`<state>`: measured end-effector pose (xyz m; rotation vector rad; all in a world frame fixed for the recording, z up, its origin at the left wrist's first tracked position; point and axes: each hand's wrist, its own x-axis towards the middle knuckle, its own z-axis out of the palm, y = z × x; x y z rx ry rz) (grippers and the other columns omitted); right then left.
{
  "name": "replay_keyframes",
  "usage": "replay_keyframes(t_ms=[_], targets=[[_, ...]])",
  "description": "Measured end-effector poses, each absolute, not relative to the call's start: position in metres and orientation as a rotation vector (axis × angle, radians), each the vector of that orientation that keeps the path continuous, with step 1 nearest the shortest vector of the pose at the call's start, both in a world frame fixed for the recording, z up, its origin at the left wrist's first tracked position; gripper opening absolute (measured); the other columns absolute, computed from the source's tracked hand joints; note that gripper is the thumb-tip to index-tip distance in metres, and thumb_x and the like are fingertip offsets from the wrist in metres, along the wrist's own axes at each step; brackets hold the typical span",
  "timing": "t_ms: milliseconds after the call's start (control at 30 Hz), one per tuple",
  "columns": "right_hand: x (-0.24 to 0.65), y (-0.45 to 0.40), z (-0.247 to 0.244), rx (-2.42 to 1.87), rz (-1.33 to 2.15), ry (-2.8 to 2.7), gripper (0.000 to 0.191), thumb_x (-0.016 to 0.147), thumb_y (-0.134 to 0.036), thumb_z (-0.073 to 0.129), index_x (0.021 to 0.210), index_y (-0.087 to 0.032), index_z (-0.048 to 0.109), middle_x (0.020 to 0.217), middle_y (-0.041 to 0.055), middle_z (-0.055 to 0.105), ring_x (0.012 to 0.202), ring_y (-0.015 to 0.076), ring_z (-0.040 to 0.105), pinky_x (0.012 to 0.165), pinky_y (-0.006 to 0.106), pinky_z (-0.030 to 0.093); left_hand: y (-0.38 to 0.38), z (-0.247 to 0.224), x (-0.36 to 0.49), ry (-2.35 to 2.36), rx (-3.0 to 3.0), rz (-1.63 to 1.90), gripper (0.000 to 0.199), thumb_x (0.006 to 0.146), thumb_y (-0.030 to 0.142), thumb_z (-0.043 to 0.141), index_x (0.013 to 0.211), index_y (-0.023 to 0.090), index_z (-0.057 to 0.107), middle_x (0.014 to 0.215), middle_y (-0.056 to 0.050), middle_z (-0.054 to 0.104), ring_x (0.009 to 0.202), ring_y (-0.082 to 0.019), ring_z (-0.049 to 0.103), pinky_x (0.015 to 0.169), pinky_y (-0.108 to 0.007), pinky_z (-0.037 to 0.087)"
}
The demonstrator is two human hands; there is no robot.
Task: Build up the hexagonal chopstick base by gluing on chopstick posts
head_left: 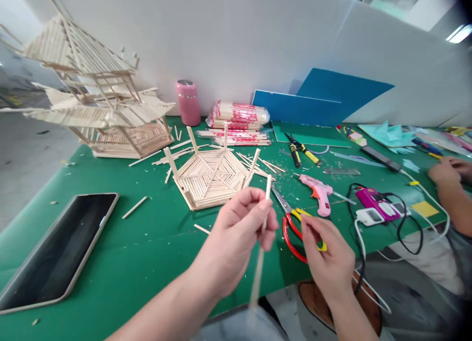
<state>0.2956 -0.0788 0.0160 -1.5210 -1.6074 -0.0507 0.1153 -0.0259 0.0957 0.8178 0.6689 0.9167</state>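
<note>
Your left hand (245, 232) grips a thin wooden stick (268, 187) between thumb and fingers, above the table (155, 262) and in front of the hexagonal platform (210, 176). Your right hand (324, 250) is drawn into a pinch over the scissors (287, 211); whether it holds anything, or touches them, cannot be determined. The step in hand is judged to be readying a stick for the platform. The next move appears to call for a steady left grip and a deliberate choice between cutting and fitting. Noted defects of view: the stick's lower end is blurred, your left hand covers its middle, your right hand masks part of the scissors' handles, and the roofed model (106, 117) is cut off above.
</note>
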Motion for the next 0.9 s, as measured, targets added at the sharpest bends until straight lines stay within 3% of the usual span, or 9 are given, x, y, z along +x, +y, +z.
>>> replay_keyframes(t_ms=[200,300,500,667,800,900], targets=[[0.336,-0.079,-0.004,-2.087,0.025,-1.778,0.028,0.080,-0.027,0.044,0.104,-0.016,0.054,0.098,0.0104,0.058,0.082,0.0215,0.059,0.066,0.032,0.048,-0.034,0.086,0.069,1.148,1.734,0.690,0.016,0.085,0.027,0.041,0.073,0.019,0.048,0.061,0.004,0.043,0.055,-0.009,0.039,0.050,-0.021,0.031],[0.342,-0.075,-0.008,-2.242,0.106,-1.841,0.029,0.079,-0.027,0.040,0.102,-0.015,0.052,0.089,0.0089,0.062,0.077,0.0212,0.061,0.064,0.031,0.047,-0.043,0.071,0.056,1.295,2.068,0.610,0.021,0.087,0.024,0.035,0.072,0.018,0.049,0.065,0.001,0.049,0.058,-0.012,0.045,0.056,-0.025,0.036],[0.341,-0.058,0.000,-2.342,0.199,-1.884,0.018,0.076,-0.031,0.041,0.080,-0.020,0.055,0.067,0.0049,0.065,0.055,0.0225,0.061,0.046,0.029,0.040,-0.055,0.049,0.039,1.429,2.243,0.652,0.019,0.086,0.022,0.037,0.083,0.019,0.056,0.073,-0.003,0.058,0.067,-0.016,0.055,0.064,-0.029,0.043],[0.343,-0.069,0.012,-2.139,0.422,-1.615,0.026,0.078,-0.039,0.041,0.091,-0.020,0.053,0.080,0.0056,0.068,0.069,0.0198,0.065,0.059,0.026,0.050,-0.056,0.041,0.033,1.425,2.178,0.767,0.016,0.085,0.019,0.040,0.085,0.019,0.056,0.073,-0.003,0.060,0.065,-0.015,0.056,0.061,-0.026,0.044],[0.337,-0.088,0.022,-1.882,0.807,-1.265,0.035,0.078,-0.043,0.045,0.101,-0.020,0.057,0.100,0.0070,0.067,0.090,0.0227,0.063,0.067,0.023,0.052,-0.054,0.041,0.038,1.356,1.970,0.848,0.014,0.085,0.020,0.041,0.083,0.019,0.055,0.073,-0.002,0.059,0.064,-0.012,0.055,0.060,-0.022,0.043],[0.323,-0.098,0.025,-1.720,1.017,-1.227,0.039,0.075,-0.041,0.047,0.107,-0.020,0.057,0.105,0.0102,0.065,0.094,0.0250,0.062,0.069,0.026,0.053,-0.049,0.045,0.040,1.395,1.743,0.871,0.016,0.084,0.024,0.043,0.076,0.018,0.055,0.065,0.001,0.057,0.056,-0.011,0.052,0.053,-0.019,0.041]])
